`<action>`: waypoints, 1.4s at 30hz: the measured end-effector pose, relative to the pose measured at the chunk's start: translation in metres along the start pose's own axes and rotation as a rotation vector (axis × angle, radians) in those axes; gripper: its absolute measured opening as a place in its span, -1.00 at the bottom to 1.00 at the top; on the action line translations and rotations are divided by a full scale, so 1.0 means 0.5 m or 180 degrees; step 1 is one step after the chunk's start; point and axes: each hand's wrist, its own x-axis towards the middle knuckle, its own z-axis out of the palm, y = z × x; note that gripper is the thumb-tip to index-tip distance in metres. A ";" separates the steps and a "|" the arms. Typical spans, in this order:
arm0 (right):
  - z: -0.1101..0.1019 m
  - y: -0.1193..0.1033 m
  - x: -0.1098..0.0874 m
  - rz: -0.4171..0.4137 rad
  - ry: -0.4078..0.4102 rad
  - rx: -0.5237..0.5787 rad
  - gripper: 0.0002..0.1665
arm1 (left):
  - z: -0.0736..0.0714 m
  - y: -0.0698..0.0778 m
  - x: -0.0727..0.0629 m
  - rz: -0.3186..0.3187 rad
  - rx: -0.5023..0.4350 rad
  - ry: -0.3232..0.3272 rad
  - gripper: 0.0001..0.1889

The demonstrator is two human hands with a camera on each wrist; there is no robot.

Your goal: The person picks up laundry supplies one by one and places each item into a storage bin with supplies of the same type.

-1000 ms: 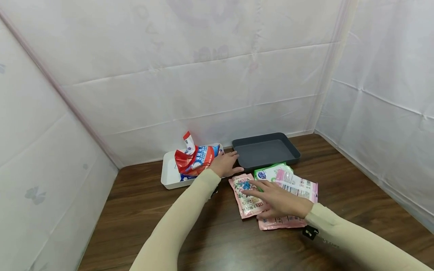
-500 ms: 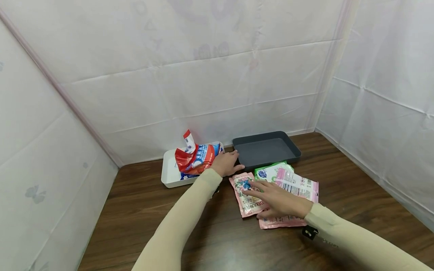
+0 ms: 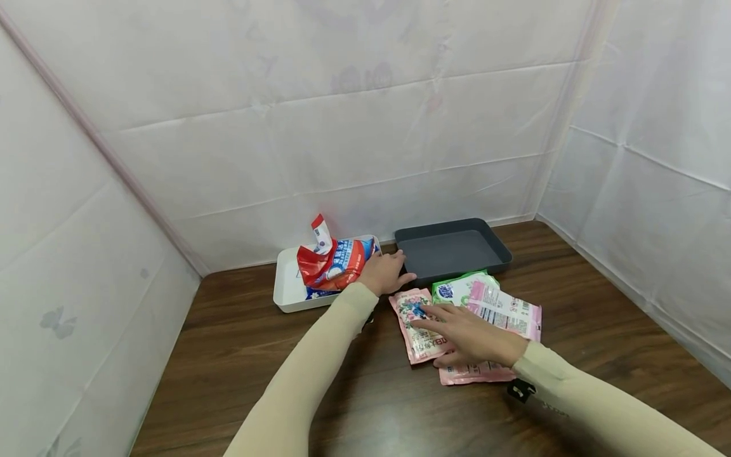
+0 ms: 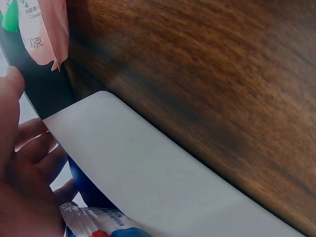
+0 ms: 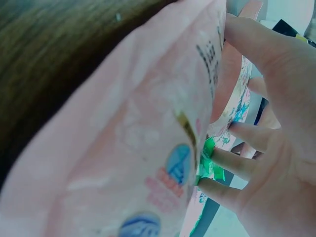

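Observation:
In the head view my left hand [image 3: 384, 273] rests at the right end of the white tray [image 3: 301, 306], fingers extended beside a red-and-blue plastic bag [image 3: 342, 261]. The left wrist view shows its fingers [image 4: 42, 148] just past the tray's wall. My right hand [image 3: 473, 337] spreads over several pouches, its fingers loosely extended. Beneath its fingertips lies a pink floral pouch [image 3: 419, 339]; another pink pouch [image 3: 478, 374] is partly hidden under the palm. A white-and-pink pouch [image 3: 511, 311] overlaps a green-and-white pouch [image 3: 455, 289] behind the hand.
A dark grey tray [image 3: 457, 251] stands right of the white one, its front edge close to the pouches. The wooden table [image 3: 240, 355] meets pale sheeting [image 3: 228, 209] at the back and on both sides.
The head view has shifted slightly, so everything sits a little higher and to the right. Both hands and the packages keep their places relative to each other.

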 end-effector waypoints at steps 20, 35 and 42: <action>0.002 -0.001 0.002 0.0004 0.0054 0.0035 -0.09 | -0.003 0.003 -0.002 -0.0067 -0.0081 -0.0031 -0.25; 0.001 0.000 0.001 -0.0278 0.0321 -0.0128 -0.17 | -0.005 0.002 -0.003 -0.0096 -0.0148 -0.0062 -0.24; 0.001 0.001 -0.001 -0.0275 0.0363 -0.0202 -0.34 | -0.008 0.002 -0.004 -0.0081 -0.0129 -0.0072 -0.24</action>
